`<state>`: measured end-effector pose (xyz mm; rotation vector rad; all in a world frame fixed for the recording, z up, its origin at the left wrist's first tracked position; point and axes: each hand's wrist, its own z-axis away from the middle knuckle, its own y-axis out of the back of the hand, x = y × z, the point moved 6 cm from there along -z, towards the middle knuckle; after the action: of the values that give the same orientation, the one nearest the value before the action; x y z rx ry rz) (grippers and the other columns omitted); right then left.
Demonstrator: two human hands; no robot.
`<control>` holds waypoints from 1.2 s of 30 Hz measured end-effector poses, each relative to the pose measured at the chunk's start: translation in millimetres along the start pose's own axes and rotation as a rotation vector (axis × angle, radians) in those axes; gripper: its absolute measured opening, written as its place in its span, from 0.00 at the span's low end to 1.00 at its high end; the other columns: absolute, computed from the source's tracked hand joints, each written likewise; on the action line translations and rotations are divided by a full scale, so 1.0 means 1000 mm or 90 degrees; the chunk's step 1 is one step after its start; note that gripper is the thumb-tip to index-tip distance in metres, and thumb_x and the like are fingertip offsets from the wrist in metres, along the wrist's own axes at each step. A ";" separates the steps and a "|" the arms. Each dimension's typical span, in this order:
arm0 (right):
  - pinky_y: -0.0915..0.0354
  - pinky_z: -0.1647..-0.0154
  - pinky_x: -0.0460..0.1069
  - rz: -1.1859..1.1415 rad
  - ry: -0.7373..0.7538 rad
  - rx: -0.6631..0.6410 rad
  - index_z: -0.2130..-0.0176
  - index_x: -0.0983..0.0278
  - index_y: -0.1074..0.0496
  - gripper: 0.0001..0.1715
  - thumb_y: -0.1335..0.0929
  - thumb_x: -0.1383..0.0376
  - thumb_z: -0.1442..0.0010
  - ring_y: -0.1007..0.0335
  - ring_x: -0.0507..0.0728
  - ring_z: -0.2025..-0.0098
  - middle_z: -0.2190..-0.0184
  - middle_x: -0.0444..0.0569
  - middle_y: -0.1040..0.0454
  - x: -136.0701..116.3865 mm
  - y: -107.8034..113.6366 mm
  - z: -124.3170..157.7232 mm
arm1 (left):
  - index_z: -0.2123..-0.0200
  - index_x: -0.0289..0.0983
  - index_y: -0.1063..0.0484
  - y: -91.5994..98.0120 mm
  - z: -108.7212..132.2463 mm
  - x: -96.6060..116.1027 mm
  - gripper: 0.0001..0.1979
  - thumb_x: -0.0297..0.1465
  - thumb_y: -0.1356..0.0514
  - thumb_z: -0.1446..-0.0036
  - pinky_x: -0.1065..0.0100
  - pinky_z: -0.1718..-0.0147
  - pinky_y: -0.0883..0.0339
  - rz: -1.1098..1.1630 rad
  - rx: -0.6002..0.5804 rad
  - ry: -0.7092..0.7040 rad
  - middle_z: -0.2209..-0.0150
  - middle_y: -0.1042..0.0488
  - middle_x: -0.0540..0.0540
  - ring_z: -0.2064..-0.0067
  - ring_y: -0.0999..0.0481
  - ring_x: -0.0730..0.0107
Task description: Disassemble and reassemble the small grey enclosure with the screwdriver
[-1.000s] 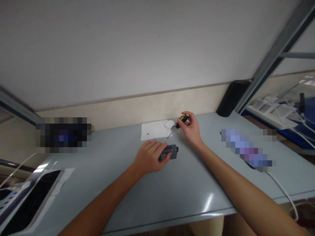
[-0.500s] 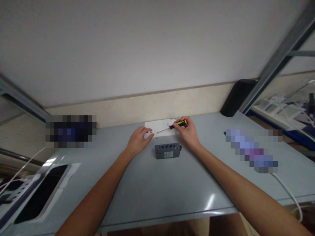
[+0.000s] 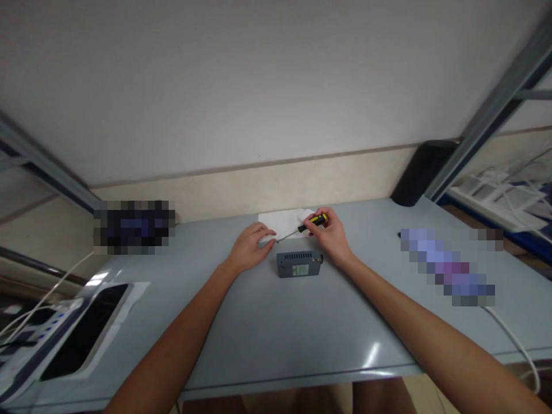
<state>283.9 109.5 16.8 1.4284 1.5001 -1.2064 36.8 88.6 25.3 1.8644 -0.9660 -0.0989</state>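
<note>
My right hand is closed around the black-and-yellow handle of a screwdriver. Its thin shaft slants down to the left, and the tip meets or nearly meets a tiny dark piece, perhaps a screw, on the table. My left hand rests by that tip with thumb and forefinger apart and nothing visible between them. Closer to me, a small dark grey box stands on its long side, with a row of vent slots, a pale green label and a dark knob-like part at its right end.
White paper lies behind the hands, with a small white object on it. A black cylinder leans at the back right. A tablet-like device lies at left; blurred-out items sit on both sides. A white cable hangs over the right edge.
The screwdriver tip has dropped from the paper's edge to the tiny dark piece on the table. My left thumb and forefinger have shifted right, closer to the tip. The grey box stays in place.
</note>
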 end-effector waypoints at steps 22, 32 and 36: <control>0.24 0.64 0.52 -0.072 -0.009 0.057 0.57 0.57 0.35 0.36 0.16 0.47 0.52 0.22 0.57 0.62 0.60 0.46 0.19 0.008 0.009 -0.006 | 0.50 0.43 0.16 0.000 0.003 -0.027 0.12 0.39 0.38 0.25 0.61 0.49 0.25 -0.062 0.026 0.103 0.53 0.21 0.45 0.53 0.20 0.61; 0.31 0.73 0.48 -0.039 0.005 0.141 0.56 0.56 0.31 0.33 0.18 0.45 0.49 0.31 0.54 0.69 0.67 0.41 0.27 -0.001 0.029 -0.013 | 0.55 0.38 0.17 0.018 -0.004 -0.015 0.19 0.39 0.47 0.22 0.60 0.55 0.25 0.030 0.113 0.159 0.59 0.21 0.43 0.60 0.22 0.62; 0.40 0.76 0.48 0.028 0.045 0.200 0.55 0.56 0.31 0.27 0.22 0.46 0.42 0.38 0.53 0.75 0.72 0.38 0.34 -0.012 0.046 -0.019 | 0.49 0.39 0.19 0.031 -0.012 0.046 0.23 0.41 0.53 0.21 0.56 0.47 0.25 0.101 0.038 0.012 0.52 0.20 0.39 0.50 0.20 0.58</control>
<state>332.4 121.2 27.0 1.7156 1.3605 -1.4234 55.9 61.1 71.7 1.8330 -1.1104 0.0424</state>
